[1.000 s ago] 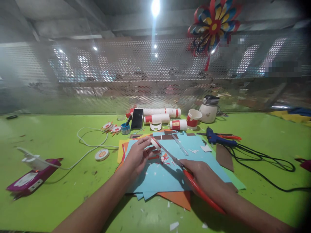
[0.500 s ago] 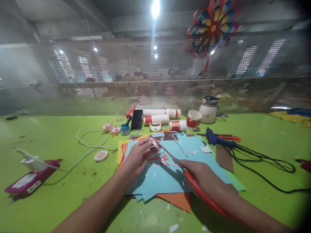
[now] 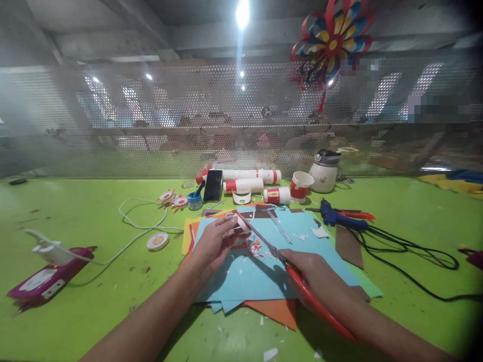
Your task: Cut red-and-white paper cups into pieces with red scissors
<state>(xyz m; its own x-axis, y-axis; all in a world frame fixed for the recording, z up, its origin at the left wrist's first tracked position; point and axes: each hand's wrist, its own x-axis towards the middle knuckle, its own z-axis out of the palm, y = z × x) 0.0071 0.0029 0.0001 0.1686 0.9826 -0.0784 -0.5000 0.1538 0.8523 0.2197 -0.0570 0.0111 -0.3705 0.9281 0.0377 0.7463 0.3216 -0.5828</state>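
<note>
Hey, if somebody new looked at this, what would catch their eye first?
Probably the big red, blue and yellow flower at the upper right, then the bright green table below. Near the centre, above blue paper, the right hand holds red-handled scissors up to a small white piece in the left hand.
</note>
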